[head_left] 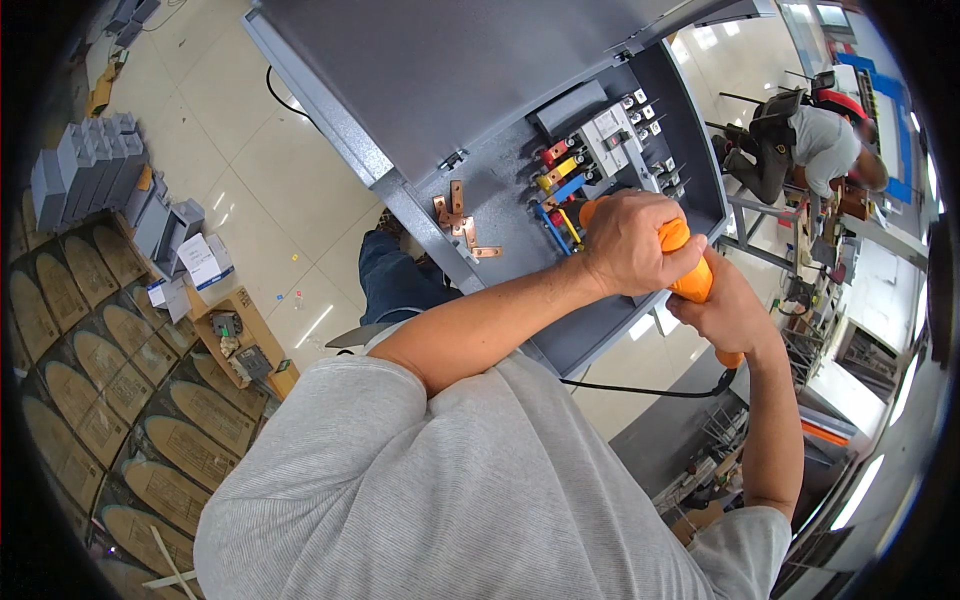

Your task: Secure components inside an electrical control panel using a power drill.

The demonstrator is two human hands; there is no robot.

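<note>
Both my hands are closed around an orange corded power drill (692, 282) over the open grey metal electrical cabinet (495, 150). My left hand (632, 238) wraps its front part, while my right hand (732, 308) grips nearer the handle. The drill's tip is hidden behind my left hand. Just beyond it, a white circuit breaker (610, 143) is mounted in the cabinet. Red, yellow and blue sleeved busbars (562, 178) run from the breaker on its near side. Several bare copper bars (457, 217) lie loose to the left of my left hand.
A black cord (650, 391) hangs from the drill past the cabinet's near side. Grey metal boxes (82, 172), a cardboard box with electrical parts (250, 345) and plastic-wrapped stacks (140, 400) stand at left. A person (825, 145) sits bent over a workbench at far right.
</note>
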